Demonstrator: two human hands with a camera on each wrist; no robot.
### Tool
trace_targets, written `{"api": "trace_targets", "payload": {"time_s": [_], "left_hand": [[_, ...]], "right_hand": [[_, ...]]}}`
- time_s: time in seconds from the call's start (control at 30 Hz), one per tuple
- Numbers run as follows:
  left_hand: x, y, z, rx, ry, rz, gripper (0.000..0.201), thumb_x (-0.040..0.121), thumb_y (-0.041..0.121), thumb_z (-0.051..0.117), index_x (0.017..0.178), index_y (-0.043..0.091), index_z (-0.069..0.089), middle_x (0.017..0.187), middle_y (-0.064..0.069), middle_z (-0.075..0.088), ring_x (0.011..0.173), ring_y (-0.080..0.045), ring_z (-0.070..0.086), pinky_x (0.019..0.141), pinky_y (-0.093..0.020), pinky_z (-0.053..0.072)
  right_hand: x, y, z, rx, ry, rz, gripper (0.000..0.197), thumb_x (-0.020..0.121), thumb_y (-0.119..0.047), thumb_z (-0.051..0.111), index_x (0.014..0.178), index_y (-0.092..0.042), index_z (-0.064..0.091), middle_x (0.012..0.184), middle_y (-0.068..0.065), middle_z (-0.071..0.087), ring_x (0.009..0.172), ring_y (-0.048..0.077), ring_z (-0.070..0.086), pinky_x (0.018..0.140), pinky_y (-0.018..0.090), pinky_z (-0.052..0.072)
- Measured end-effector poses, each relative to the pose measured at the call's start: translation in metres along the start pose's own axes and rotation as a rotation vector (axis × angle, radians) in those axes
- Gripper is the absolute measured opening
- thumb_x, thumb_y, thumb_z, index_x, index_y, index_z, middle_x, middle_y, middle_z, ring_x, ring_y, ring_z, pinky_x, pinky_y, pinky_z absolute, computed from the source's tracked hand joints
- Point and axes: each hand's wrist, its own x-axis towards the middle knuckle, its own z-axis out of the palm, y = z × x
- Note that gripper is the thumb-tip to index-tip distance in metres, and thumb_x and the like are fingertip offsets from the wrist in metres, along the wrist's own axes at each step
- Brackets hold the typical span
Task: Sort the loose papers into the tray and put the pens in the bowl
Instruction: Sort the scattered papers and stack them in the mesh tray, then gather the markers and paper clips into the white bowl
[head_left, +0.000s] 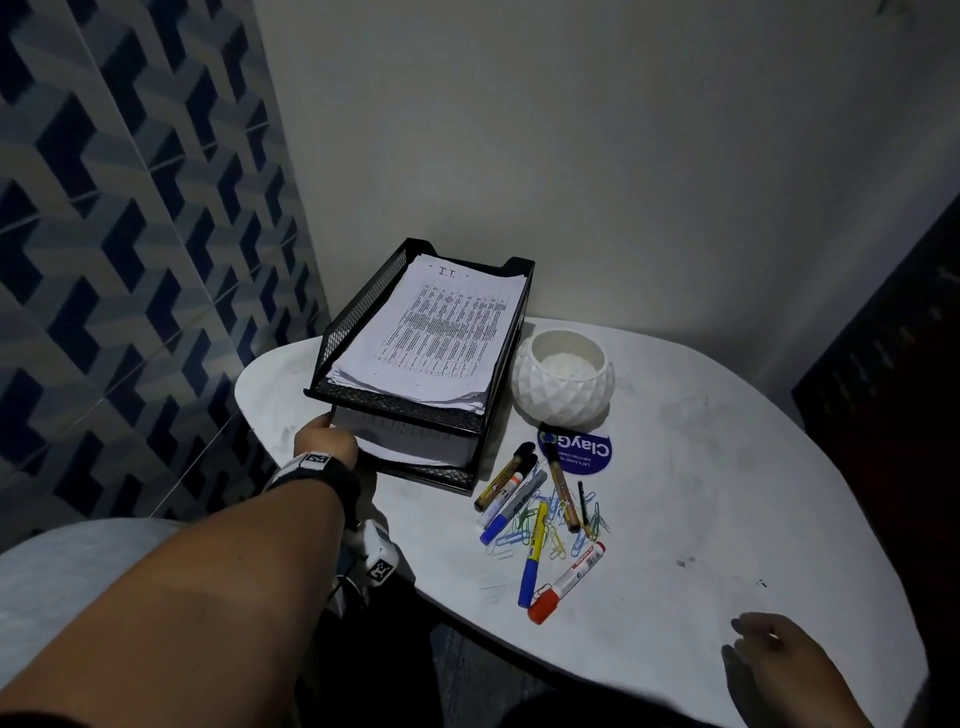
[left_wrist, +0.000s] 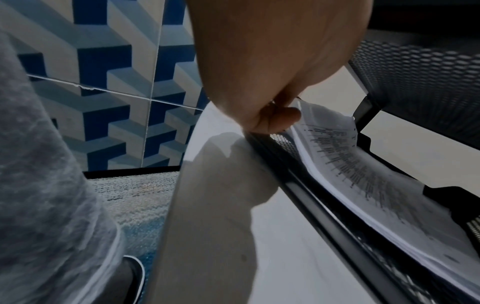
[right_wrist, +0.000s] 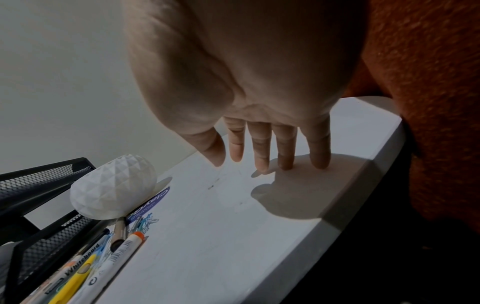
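Observation:
A black two-tier mesh tray (head_left: 358, 312) stands at the table's back left. A printed stack of papers (head_left: 441, 332) fills its top tier and another stack (head_left: 410, 436) lies in the lower tier. My left hand (head_left: 332, 423) is at the lower tier's front-left corner. In the left wrist view that hand (left_wrist: 288, 109) pinches the lifted corner of the lower papers (left_wrist: 376, 185). Several markers (head_left: 535, 514) lie loose in front of the white faceted bowl (head_left: 563, 376). My right hand (head_left: 748, 639) rests on the table near its right edge, its fingers (right_wrist: 259, 148) straight and holding nothing.
Coloured paper clips (head_left: 597, 519) are scattered among the markers. A round blue sticker (head_left: 587, 452) lies just in front of the bowl. The white table (head_left: 701, 493) has a rounded edge, a wall behind it and a tiled wall to the left. An orange chair back (right_wrist: 428, 102) stands on the right.

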Motion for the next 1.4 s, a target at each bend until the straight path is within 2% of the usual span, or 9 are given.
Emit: {"api": "trace_targets", "payload": {"time_s": [0.13, 0.3, 0.53, 0.6, 0.67, 0.77, 0.9, 1.17, 1.4], "left_hand": [[0.000, 0.001, 0.009, -0.110, 0.044, -0.018, 0.043, 0.095, 0.012, 0.052, 0.138, 0.012, 0.058, 0.133, -0.015, 0.064, 0.121, -0.035, 0.059, 0.099, -0.028, 0.041], [0.001, 0.005, 0.006, -0.008, -0.031, -0.102, 0.039, 0.096, 0.030, 0.056, 0.129, 0.012, 0.066, 0.135, -0.015, 0.063, 0.122, -0.037, 0.059, 0.102, -0.036, 0.043], [0.005, 0.000, 0.003, 0.075, -0.034, -0.117, 0.048, 0.097, 0.008, 0.052, 0.145, 0.010, 0.052, 0.146, -0.009, 0.054, 0.129, -0.032, 0.054, 0.101, -0.027, 0.040], [0.003, -0.001, 0.002, 0.063, -0.021, -0.102, 0.049, 0.098, 0.005, 0.049, 0.146, 0.009, 0.049, 0.147, -0.010, 0.053, 0.129, -0.032, 0.054, 0.104, -0.029, 0.040], [0.003, -0.001, 0.004, 0.022, 0.004, -0.075, 0.049, 0.096, 0.003, 0.048, 0.144, 0.012, 0.053, 0.141, -0.011, 0.059, 0.123, -0.035, 0.058, 0.098, -0.030, 0.043], [0.000, 0.005, 0.012, -0.048, 0.042, -0.028, 0.048, 0.094, 0.005, 0.047, 0.139, 0.016, 0.059, 0.133, -0.011, 0.064, 0.119, -0.037, 0.060, 0.093, -0.030, 0.042], [-0.003, 0.016, 0.023, -0.143, 0.054, 0.014, 0.041, 0.093, 0.003, 0.051, 0.132, 0.007, 0.062, 0.128, -0.018, 0.066, 0.120, -0.039, 0.059, 0.090, -0.028, 0.040], [-0.005, 0.008, 0.023, 0.031, -0.061, -0.080, 0.034, 0.089, 0.012, 0.051, 0.118, 0.005, 0.066, 0.124, -0.023, 0.066, 0.114, -0.043, 0.061, 0.098, -0.040, 0.047], [-0.028, 0.018, 0.029, 0.075, -0.027, 0.029, 0.033, 0.091, 0.016, 0.053, 0.120, 0.007, 0.065, 0.126, -0.024, 0.064, 0.117, -0.044, 0.058, 0.098, -0.040, 0.045]], "right_hand": [[-0.001, -0.006, -0.006, -0.077, -0.031, -0.019, 0.019, 0.085, 0.005, 0.067, 0.098, -0.008, 0.069, 0.099, 0.011, 0.068, 0.095, 0.027, 0.059, 0.087, 0.030, 0.038], [-0.002, -0.006, -0.006, -0.105, -0.035, -0.040, 0.020, 0.084, 0.007, 0.067, 0.100, -0.003, 0.070, 0.101, 0.014, 0.067, 0.093, 0.028, 0.058, 0.089, 0.030, 0.036], [-0.007, -0.010, -0.006, -0.131, -0.046, -0.035, 0.020, 0.084, 0.006, 0.067, 0.099, -0.006, 0.070, 0.103, 0.017, 0.068, 0.094, 0.028, 0.058, 0.089, 0.032, 0.038], [-0.008, -0.012, -0.006, -0.127, -0.045, -0.042, 0.019, 0.085, 0.007, 0.066, 0.100, -0.005, 0.069, 0.102, 0.017, 0.068, 0.093, 0.029, 0.058, 0.088, 0.031, 0.036], [-0.008, -0.011, -0.007, -0.140, -0.054, -0.048, 0.020, 0.084, 0.006, 0.067, 0.099, -0.006, 0.070, 0.103, 0.016, 0.069, 0.095, 0.030, 0.059, 0.088, 0.031, 0.036], [-0.008, -0.009, -0.008, -0.159, -0.068, -0.045, 0.020, 0.084, 0.004, 0.068, 0.101, -0.007, 0.070, 0.103, 0.015, 0.070, 0.096, 0.029, 0.060, 0.088, 0.032, 0.037], [-0.007, -0.008, -0.008, -0.173, -0.066, -0.050, 0.020, 0.084, 0.003, 0.068, 0.100, -0.008, 0.070, 0.101, 0.013, 0.069, 0.095, 0.029, 0.060, 0.087, 0.032, 0.037], [-0.009, -0.010, -0.006, -0.179, -0.078, -0.058, 0.019, 0.084, 0.001, 0.069, 0.099, -0.011, 0.070, 0.100, 0.011, 0.070, 0.094, 0.030, 0.061, 0.085, 0.032, 0.039], [-0.025, -0.015, -0.008, -0.191, -0.120, -0.054, 0.019, 0.081, -0.006, 0.071, 0.097, -0.016, 0.067, 0.103, 0.006, 0.070, 0.093, 0.024, 0.065, 0.085, 0.032, 0.043]]}}
